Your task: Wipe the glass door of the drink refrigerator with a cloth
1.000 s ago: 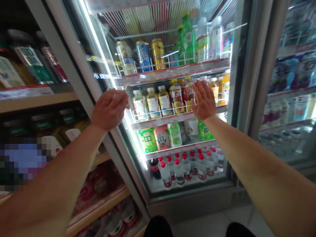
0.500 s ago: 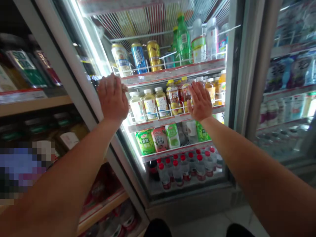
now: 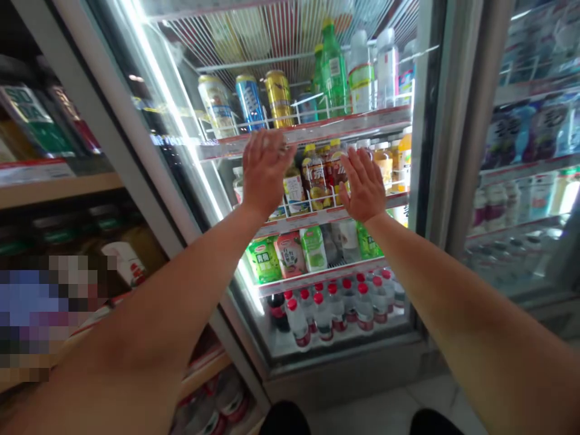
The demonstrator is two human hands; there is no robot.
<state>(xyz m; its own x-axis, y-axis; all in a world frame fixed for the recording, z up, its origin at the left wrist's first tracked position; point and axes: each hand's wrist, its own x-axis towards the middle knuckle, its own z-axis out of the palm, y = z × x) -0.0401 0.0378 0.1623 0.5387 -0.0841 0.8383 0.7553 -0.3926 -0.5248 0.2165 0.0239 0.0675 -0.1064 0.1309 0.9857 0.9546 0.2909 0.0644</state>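
My left hand (image 3: 265, 172) is raised in front of the second shelf of a lit drinks fridge, its thumb apart from the fingers. It hides part of a row of pale-labelled bottles; one such bottle (image 3: 295, 192) shows just to its right. My right hand (image 3: 365, 187) is held up with fingers stretched and thumb apart, in front of the same shelf. Beside it stand yellow-capped tea bottles (image 3: 315, 178), and past its fingers is a juice bottle (image 3: 383, 162). No held thing shows in either hand. Whether the fingertips touch a bottle or glass, I cannot tell.
Above are a blue can (image 3: 250, 103), a gold can (image 3: 279, 99) and a green bottle (image 3: 334, 75). Lower down are green pouches (image 3: 264, 260) and red-capped water bottles (image 3: 322, 317). A metal door frame (image 3: 437, 151) stands at right, wooden shelving (image 3: 58, 190) at left.
My left hand has moved right, from the fridge's left edge to the front of the pale-labelled bottles. My right hand stays nearly in place; the view has shifted slightly.
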